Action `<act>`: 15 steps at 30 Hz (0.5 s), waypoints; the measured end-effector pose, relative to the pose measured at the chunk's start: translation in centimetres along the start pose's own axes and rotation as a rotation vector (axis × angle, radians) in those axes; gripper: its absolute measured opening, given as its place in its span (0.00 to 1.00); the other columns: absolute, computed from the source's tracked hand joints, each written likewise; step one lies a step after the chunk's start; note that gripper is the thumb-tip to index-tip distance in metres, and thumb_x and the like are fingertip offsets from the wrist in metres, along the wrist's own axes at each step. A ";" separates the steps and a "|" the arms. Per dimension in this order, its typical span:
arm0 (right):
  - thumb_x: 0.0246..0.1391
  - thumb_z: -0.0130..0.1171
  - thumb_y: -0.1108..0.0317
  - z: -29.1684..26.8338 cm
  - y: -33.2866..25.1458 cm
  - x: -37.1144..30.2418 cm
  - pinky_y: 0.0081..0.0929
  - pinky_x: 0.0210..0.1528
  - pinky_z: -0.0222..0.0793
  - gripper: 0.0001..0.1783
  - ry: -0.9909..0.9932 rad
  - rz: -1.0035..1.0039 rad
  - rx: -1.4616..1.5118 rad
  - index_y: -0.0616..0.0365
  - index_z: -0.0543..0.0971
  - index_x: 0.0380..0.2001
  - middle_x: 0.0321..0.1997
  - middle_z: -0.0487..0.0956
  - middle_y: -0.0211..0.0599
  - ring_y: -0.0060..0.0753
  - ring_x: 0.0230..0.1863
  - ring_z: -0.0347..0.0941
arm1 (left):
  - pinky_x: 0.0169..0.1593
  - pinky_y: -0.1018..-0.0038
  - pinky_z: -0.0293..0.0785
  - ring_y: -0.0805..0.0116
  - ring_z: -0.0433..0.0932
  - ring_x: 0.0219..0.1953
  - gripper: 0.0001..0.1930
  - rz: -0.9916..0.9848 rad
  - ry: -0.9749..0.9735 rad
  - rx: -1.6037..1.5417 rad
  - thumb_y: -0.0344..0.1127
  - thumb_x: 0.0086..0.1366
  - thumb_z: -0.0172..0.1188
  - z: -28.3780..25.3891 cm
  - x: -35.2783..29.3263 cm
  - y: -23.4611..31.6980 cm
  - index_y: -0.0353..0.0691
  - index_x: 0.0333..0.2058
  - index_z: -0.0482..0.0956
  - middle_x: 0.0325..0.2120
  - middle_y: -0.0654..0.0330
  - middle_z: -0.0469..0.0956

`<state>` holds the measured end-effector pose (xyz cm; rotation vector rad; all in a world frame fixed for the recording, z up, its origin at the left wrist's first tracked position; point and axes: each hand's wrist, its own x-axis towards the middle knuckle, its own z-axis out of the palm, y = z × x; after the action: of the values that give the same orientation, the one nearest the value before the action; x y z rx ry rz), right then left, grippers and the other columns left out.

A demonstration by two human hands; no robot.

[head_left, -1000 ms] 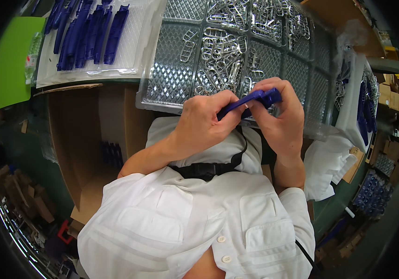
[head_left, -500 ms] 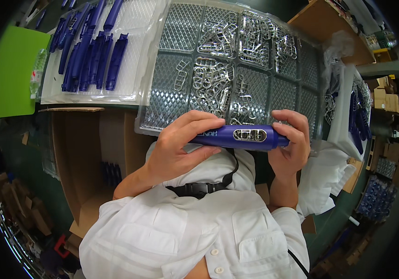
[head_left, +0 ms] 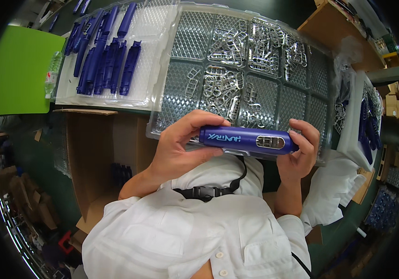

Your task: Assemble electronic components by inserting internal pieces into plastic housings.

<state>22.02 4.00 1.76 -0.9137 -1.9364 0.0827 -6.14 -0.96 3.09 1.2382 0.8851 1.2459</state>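
Level across my lap I hold a dark blue tubular plastic casing with light-blue lettering and an oval chrome frame set in its side near the right end. My left hand is closed round the left end, thumb below and fingers above. The right end sits between the thumb and fingers of my right hand. Just beyond my hands lies a clear compartment tray, with loose chrome frames heaped in several of its compartments.
At the far left, blue half-shells lie on a white textured tray, beside a plastic bottle and a green panel. An open cardboard box stands below. Another white tray with blue parts is at the right.
The casing has tilted slightly, its right end lower, and its lettering now shows in full where my left fingers partly covered it. Both hands still hold it. The whole view has shifted a little.
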 end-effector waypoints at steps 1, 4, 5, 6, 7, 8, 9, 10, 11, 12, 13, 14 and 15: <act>0.45 0.70 0.81 0.0 0.0 0.0 0.42 0.48 0.79 0.22 -0.004 0.019 0.002 0.57 0.76 0.45 0.48 0.84 0.48 0.50 0.47 0.82 | 0.62 0.68 0.76 0.63 0.79 0.57 0.30 0.000 -0.002 -0.006 0.14 0.55 0.71 0.1 0.2 0.0 0.34 0.58 0.77 0.54 0.52 0.79; 0.44 0.68 0.84 -0.1 0.7 -0.2 0.42 0.50 0.79 0.25 -0.006 0.037 -0.002 0.58 0.76 0.47 0.50 0.83 0.50 0.50 0.49 0.82 | 0.63 0.66 0.75 0.60 0.79 0.57 0.30 0.017 -0.014 0.030 0.13 0.54 0.72 0.1 0.9 -0.1 0.32 0.57 0.78 0.54 0.49 0.79; 0.44 0.68 0.84 -0.1 0.7 -0.2 0.42 0.50 0.79 0.25 0.004 0.035 -0.002 0.58 0.76 0.47 0.50 0.83 0.50 0.50 0.49 0.82 | 0.62 0.66 0.75 0.61 0.79 0.57 0.30 0.032 -0.024 0.062 0.13 0.54 0.72 0.1 1.2 0.0 0.32 0.57 0.78 0.53 0.49 0.79; 0.46 0.68 0.84 -0.1 0.8 -0.1 0.42 0.52 0.79 0.25 0.001 0.080 -0.017 0.59 0.76 0.49 0.51 0.82 0.50 0.51 0.50 0.82 | 0.62 0.66 0.74 0.61 0.79 0.56 0.30 0.054 -0.039 0.094 0.14 0.54 0.73 0.0 1.8 0.0 0.32 0.56 0.78 0.53 0.48 0.80; 0.48 0.67 0.85 -0.1 1.0 -0.1 0.41 0.53 0.79 0.24 -0.001 0.125 -0.034 0.61 0.76 0.50 0.53 0.81 0.51 0.51 0.51 0.81 | 0.62 0.66 0.74 0.61 0.79 0.56 0.30 0.067 -0.051 0.099 0.14 0.54 0.73 -0.1 2.4 0.3 0.32 0.56 0.78 0.53 0.48 0.80; 0.48 0.67 0.85 -0.1 1.2 -0.1 0.41 0.53 0.79 0.24 0.016 0.121 -0.044 0.61 0.76 0.50 0.53 0.81 0.51 0.51 0.51 0.81 | 0.60 0.69 0.75 0.64 0.80 0.55 0.27 0.083 -0.008 0.167 0.17 0.55 0.74 -0.5 3.0 0.7 0.35 0.55 0.80 0.52 0.53 0.81; 0.50 0.67 0.85 -0.4 1.4 -0.1 0.41 0.54 0.79 0.23 0.004 0.158 -0.066 0.61 0.76 0.51 0.54 0.81 0.52 0.51 0.52 0.81 | 0.57 0.72 0.77 0.68 0.81 0.53 0.25 0.103 0.025 0.226 0.20 0.56 0.75 -0.9 4.1 1.1 0.38 0.53 0.81 0.50 0.57 0.83; 0.53 0.66 0.85 -0.6 1.6 -0.2 0.40 0.56 0.79 0.22 -0.011 0.191 -0.084 0.62 0.76 0.52 0.56 0.80 0.52 0.52 0.53 0.81 | 0.57 0.72 0.76 0.68 0.81 0.54 0.25 0.175 0.038 0.270 0.20 0.56 0.75 -2.0 5.5 1.1 0.38 0.53 0.81 0.51 0.57 0.83; 0.56 0.65 0.83 -0.9 1.7 -0.1 0.40 0.56 0.78 0.19 -0.011 0.216 -0.084 0.63 0.77 0.50 0.56 0.79 0.52 0.51 0.54 0.80 | 0.58 0.72 0.77 0.68 0.81 0.54 0.25 0.135 0.109 0.312 0.21 0.56 0.75 -2.8 7.2 1.6 0.38 0.54 0.81 0.51 0.58 0.83; 0.56 0.65 0.83 -1.3 1.8 -0.2 0.40 0.56 0.78 0.19 0.003 0.217 -0.100 0.63 0.77 0.50 0.56 0.79 0.52 0.51 0.54 0.80 | 0.59 0.73 0.77 0.69 0.82 0.53 0.26 0.115 0.175 0.282 0.21 0.57 0.75 -3.7 9.2 2.1 0.37 0.55 0.80 0.50 0.57 0.84; 0.56 0.65 0.84 -1.7 1.9 -0.4 0.40 0.55 0.78 0.18 0.001 0.257 -0.096 0.63 0.77 0.49 0.56 0.79 0.52 0.51 0.54 0.80 | 0.59 0.73 0.78 0.71 0.83 0.49 0.25 0.041 0.240 0.212 0.21 0.58 0.74 -4.4 11.8 2.8 0.35 0.55 0.80 0.48 0.57 0.84; 0.56 0.65 0.84 -1.9 2.1 -0.9 0.40 0.55 0.78 0.17 0.000 0.298 -0.088 0.63 0.78 0.48 0.56 0.79 0.52 0.51 0.55 0.80 | 0.55 0.74 0.79 0.73 0.83 0.45 0.23 0.031 0.320 0.255 0.24 0.60 0.75 -5.6 15.0 2.8 0.34 0.53 0.81 0.45 0.59 0.84; 0.55 0.65 0.84 -2.2 2.2 -1.1 0.40 0.54 0.78 0.15 0.005 0.316 -0.104 0.64 0.78 0.46 0.56 0.80 0.50 0.51 0.54 0.80 | 0.53 0.76 0.79 0.74 0.83 0.44 0.21 0.106 0.344 0.266 0.26 0.60 0.75 -7.5 18.6 2.3 0.34 0.53 0.82 0.44 0.60 0.84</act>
<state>25.32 4.21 1.23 -1.2833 -1.7902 0.1653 -10.77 18.40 6.59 1.3119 1.2819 1.4895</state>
